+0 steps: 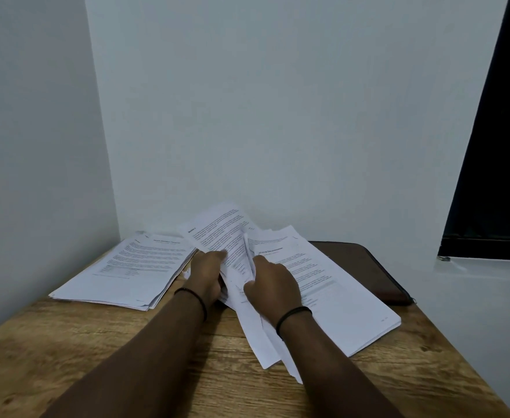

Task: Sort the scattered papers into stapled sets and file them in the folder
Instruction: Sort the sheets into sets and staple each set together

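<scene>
Both our hands work the loose middle sheets point(232, 251): left hand point(207, 274) grips them, right hand point(273, 283) pinches one page. We judge sorting is underway (no stapler visible); next, separate it cleanly toward the left stack point(127, 267) or right stack point(338, 291); the folder point(377, 273) waits beyond.

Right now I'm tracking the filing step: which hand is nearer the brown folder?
Right. The right hand grips loose sheets beside the right paper stack, nearer the brown folder; the left hand is farther left.

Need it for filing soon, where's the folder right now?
The dark brown folder lies flat at the table's far right, partly under the right paper stack.
</scene>
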